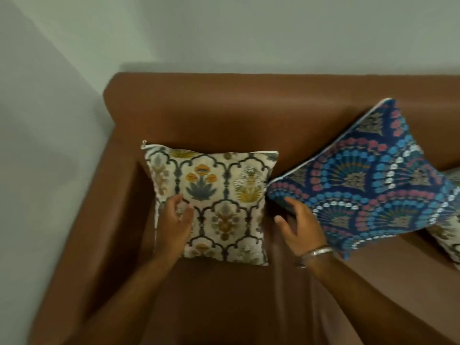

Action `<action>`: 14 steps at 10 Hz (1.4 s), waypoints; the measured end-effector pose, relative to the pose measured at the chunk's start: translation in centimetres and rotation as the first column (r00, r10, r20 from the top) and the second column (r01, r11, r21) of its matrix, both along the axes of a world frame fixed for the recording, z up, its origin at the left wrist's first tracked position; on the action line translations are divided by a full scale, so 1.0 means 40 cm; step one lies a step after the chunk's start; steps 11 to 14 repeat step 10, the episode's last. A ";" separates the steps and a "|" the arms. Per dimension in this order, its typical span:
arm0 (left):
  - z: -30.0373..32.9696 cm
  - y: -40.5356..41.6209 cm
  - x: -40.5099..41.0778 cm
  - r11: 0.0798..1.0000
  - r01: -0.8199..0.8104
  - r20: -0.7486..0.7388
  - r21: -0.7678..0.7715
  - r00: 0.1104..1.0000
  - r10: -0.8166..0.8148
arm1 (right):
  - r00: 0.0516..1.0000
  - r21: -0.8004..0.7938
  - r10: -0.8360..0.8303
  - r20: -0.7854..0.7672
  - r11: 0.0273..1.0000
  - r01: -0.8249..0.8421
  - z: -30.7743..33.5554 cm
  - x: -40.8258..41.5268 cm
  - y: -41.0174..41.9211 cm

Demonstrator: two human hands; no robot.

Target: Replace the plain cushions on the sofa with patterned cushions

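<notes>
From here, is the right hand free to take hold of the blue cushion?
Probably yes. The right hand is open and empty, its fingers at the lower left edge of the blue cushion, with nothing between them. The left hand rests on the cream floral cushion.

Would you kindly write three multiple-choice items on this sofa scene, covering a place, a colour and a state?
1. Where does the cream floral cushion stand?
A. on the floor
B. at the corner end of the sofa, against the backrest
C. on top of the blue cushion

2. What is the ground colour of the fan-patterned cushion?
A. dark blue
B. green
C. yellow

3. What is the left hand doing?
A. resting on the cream floral cushion
B. gripping the armrest
C. out of view

Answers: 1 B, it leans by the armrest; 2 A, navy shows between the fans; 3 A, its fingers lie on the cover.
</notes>
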State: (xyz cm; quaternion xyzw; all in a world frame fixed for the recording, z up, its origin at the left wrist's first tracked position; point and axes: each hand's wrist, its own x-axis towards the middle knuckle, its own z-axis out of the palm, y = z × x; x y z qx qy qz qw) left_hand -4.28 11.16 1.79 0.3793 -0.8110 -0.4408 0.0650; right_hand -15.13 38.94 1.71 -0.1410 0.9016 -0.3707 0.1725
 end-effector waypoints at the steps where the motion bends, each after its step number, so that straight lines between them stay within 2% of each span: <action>1: -0.032 -0.215 0.009 0.997 -0.064 0.176 0.039 0.983 0.056 | 0.924 -0.094 -0.319 0.210 0.934 0.344 -0.086 0.016 -0.169; 2: -0.085 -0.337 -0.014 0.904 -0.096 0.317 0.416 0.947 -0.045 | 0.768 -0.170 -0.518 0.376 0.776 0.607 -0.159 0.007 -0.300; 3: -0.111 -0.352 -0.031 0.699 -0.109 0.209 0.707 0.976 -0.060 | 0.744 -0.265 -0.532 0.404 0.710 0.652 -0.181 0.024 -0.371; 4: -0.143 -0.342 -0.012 0.418 -0.117 0.148 0.901 0.988 -0.041 | 0.858 -0.393 -0.371 0.356 0.773 0.497 -0.087 0.056 -0.374; 5: -0.182 -0.309 0.042 0.147 -0.133 0.122 0.980 0.989 0.077 | 0.992 -0.370 -0.083 0.095 0.922 0.113 0.058 0.053 -0.331; 6: -0.224 -0.236 0.061 -0.032 -0.189 0.191 0.982 0.963 0.189 | 0.977 -0.101 0.146 -0.152 0.981 -0.163 0.154 -0.007 -0.334; 7: -0.250 -0.180 0.017 -0.074 -0.179 0.193 0.981 0.936 0.294 | 0.947 0.195 0.299 -0.117 0.942 -0.274 0.139 -0.076 -0.395; 8: -0.263 -0.186 -0.005 0.069 -0.325 0.283 0.943 0.894 0.347 | 0.939 0.435 0.336 -0.072 0.858 -0.274 0.054 -0.098 -0.422; 9: -0.233 -0.205 0.025 0.445 -0.375 0.289 0.814 0.924 0.250 | 0.919 0.549 0.318 -0.235 0.823 -0.145 0.004 -0.027 -0.393; 10: -0.126 -0.219 0.047 0.826 -0.290 0.220 0.484 0.954 0.206 | 0.899 0.476 0.208 -0.384 0.880 0.000 0.049 0.055 -0.364; 14: -0.126 -0.219 0.047 0.826 -0.290 0.220 0.484 0.954 0.206 | 0.899 0.476 0.208 -0.384 0.880 0.000 0.049 0.055 -0.364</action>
